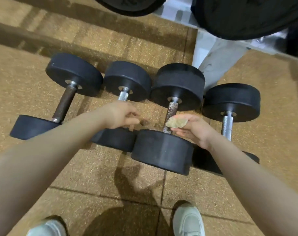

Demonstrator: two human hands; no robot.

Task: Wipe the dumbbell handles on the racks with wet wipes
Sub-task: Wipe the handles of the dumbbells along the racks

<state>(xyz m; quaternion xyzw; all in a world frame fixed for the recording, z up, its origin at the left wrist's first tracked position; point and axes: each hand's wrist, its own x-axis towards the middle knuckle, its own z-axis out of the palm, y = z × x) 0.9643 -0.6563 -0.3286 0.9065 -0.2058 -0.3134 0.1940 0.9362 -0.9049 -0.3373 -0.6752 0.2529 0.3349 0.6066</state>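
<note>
4 black round-headed dumbbells lie side by side on the speckled rubber floor, handles running away from the viewer. The far-left dumbbell point(59, 97) has a dark, brownish handle. The second dumbbell point(122, 106) shows only a short chrome stub. The third dumbbell point(172, 116) has a speckled, worn handle. The far-right dumbbell point(230, 113) has a bright chrome handle. A crumpled, yellowish wet wipe point(176, 123) sits just beside the third handle's near end.

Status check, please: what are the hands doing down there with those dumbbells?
Right hand pinches wipe beside third dumbbell's handle. Left hand loose, holds nothing. Nothing blocking.
</note>
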